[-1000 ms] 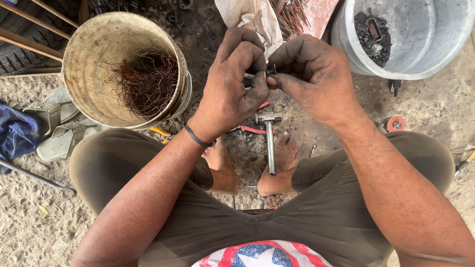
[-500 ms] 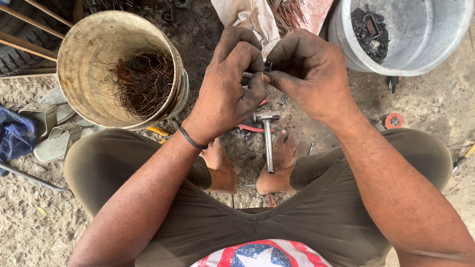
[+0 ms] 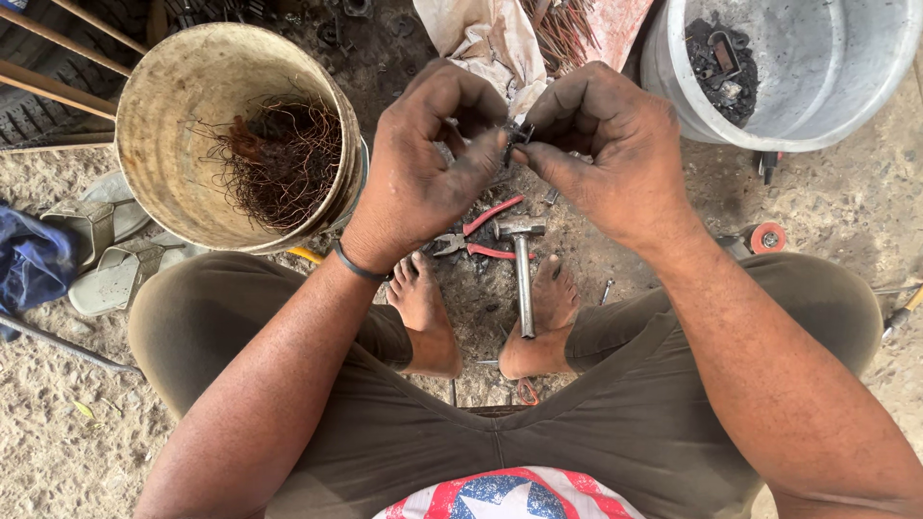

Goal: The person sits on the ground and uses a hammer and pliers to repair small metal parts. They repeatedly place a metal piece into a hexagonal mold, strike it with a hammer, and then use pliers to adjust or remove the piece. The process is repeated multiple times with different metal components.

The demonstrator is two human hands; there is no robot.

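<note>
Tan bucket (image 3: 154,144) holds copper wire (image 3: 279,159) — grey tub (image 3: 817,86), dark scrap (image 3: 716,67).

The left hand (image 3: 428,159) and right hand (image 3: 606,144) meet over the ground, pinching a small metal part (image 3: 516,130) between them. Below them lie pliers (image 3: 476,235) and a hammer (image 3: 522,274), between the feet. A bucket (image 3: 163,125) with wire (image 3: 279,159) in it stands left, a basin (image 3: 817,77) right.

bucket of wire (image 3: 240,144), hammer (image 3: 522,269), pliers (image 3: 476,235)

Small dark metal part (image 3: 516,131), fingertip-pinched
</note>
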